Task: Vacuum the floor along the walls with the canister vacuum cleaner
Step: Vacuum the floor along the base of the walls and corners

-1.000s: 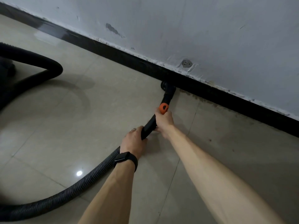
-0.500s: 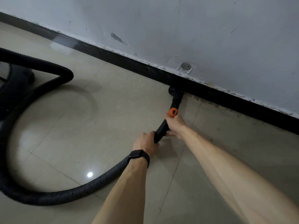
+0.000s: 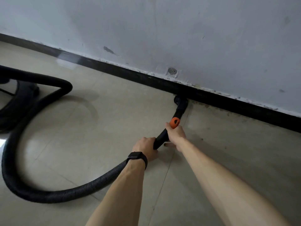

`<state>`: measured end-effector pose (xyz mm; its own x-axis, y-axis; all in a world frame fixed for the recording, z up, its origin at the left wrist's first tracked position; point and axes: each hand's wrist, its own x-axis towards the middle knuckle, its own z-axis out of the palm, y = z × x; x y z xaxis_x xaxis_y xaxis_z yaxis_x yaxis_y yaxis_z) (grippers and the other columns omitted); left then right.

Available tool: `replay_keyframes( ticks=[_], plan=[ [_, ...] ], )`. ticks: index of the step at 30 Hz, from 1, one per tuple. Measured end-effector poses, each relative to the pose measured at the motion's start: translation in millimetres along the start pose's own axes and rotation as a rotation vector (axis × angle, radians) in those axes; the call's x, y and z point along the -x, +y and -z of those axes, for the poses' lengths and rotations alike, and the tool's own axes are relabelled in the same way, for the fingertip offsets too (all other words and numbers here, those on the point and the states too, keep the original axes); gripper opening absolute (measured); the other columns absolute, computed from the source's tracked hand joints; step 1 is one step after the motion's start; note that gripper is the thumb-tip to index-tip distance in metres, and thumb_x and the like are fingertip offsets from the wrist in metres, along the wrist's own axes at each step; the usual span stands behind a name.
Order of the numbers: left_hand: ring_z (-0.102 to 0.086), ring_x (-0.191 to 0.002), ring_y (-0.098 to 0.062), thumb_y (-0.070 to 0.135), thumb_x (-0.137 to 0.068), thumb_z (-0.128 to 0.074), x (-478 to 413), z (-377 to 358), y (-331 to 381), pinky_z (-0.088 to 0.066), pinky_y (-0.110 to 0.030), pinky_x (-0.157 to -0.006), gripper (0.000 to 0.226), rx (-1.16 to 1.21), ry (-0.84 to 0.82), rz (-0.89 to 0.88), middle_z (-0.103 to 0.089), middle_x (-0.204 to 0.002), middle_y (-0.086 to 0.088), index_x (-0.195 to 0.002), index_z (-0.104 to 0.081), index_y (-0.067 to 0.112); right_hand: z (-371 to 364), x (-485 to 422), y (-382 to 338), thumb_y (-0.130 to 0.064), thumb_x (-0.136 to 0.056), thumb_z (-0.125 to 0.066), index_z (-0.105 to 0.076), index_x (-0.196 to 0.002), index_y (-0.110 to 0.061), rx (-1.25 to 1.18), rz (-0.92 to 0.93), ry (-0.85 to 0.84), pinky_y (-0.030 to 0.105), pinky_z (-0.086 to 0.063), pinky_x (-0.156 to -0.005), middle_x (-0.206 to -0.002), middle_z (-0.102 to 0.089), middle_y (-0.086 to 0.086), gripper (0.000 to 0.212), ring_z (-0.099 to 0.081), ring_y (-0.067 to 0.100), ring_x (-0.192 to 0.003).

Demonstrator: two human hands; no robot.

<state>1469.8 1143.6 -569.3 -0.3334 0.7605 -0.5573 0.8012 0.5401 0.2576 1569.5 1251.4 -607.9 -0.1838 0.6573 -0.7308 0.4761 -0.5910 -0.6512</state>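
Observation:
A black vacuum wand (image 3: 178, 111) with an orange collar (image 3: 174, 122) points at the wall, its nozzle (image 3: 180, 100) touching the floor at the black skirting board (image 3: 228, 101). My right hand (image 3: 175, 133) grips the wand just below the orange collar. My left hand (image 3: 145, 146), with a black watch on its wrist, grips the wand's lower end where the ribbed black hose (image 3: 48, 195) joins. The hose loops left across the beige tiled floor (image 3: 114, 121) to the black canister (image 3: 17, 97) at the left edge, which is partly cut off.
The grey-white wall (image 3: 195, 38) runs diagonally from upper left to right, with a small round socket (image 3: 172, 71) just above the skirting. Dirt specks lie along the skirting to the right of the nozzle. The hose loop covers the floor at left.
The nozzle and both hands have slid right along the skirting, past the wall socket. The hose loop and the canister have come further into view at left.

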Motion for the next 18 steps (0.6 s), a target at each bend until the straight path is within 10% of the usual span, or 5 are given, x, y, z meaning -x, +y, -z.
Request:
replay_keyframes(
  ticks=[4,10,18],
  plan=[
    [-0.065,-0.093,-0.029,0.027,-0.087,-0.062,-5.1,-4.9,-2.9,-0.055,-0.036,-0.077,0.029,-0.015,0.022,-0.005,-0.068,-0.103,-0.006,-0.116,-0.059,0.024,-6.6,-4.1,-2.8,-0.046,-0.107,-0.048,-0.037,-0.144,-0.006,0.063,0.002,-0.005,0.020,-0.045,-0.036,-0.127,-0.057,0.011,0.056,-0.060,0.021,-0.082],
    [-0.065,-0.091,-0.031,0.024,-0.090,-0.060,-13.9,-10.6,-11.3,-0.056,-0.040,-0.078,0.027,0.043,0.073,-0.001,-0.068,-0.102,-0.008,-0.117,-0.057,0.022,-17.3,-10.8,-12.0,-0.054,-0.103,-0.050,-0.041,-0.142,-0.007,0.120,0.019,0.033,0.044,-0.055,-0.096,-0.135,-0.060,0.014,0.062,-0.063,0.034,-0.115],
    [-0.063,-0.098,-0.035,0.023,-0.095,-0.056,-21.2,-12.1,-32.3,-0.053,-0.043,-0.080,0.027,0.120,0.158,0.055,-0.067,-0.110,-0.011,-0.122,-0.052,0.019,-44.7,-13.9,-27.2,-0.054,-0.101,-0.054,-0.038,-0.143,-0.007,0.121,0.067,0.051,0.044,-0.057,-0.090,-0.133,-0.059,0.014,0.065,-0.064,0.031,-0.110]
  ],
)
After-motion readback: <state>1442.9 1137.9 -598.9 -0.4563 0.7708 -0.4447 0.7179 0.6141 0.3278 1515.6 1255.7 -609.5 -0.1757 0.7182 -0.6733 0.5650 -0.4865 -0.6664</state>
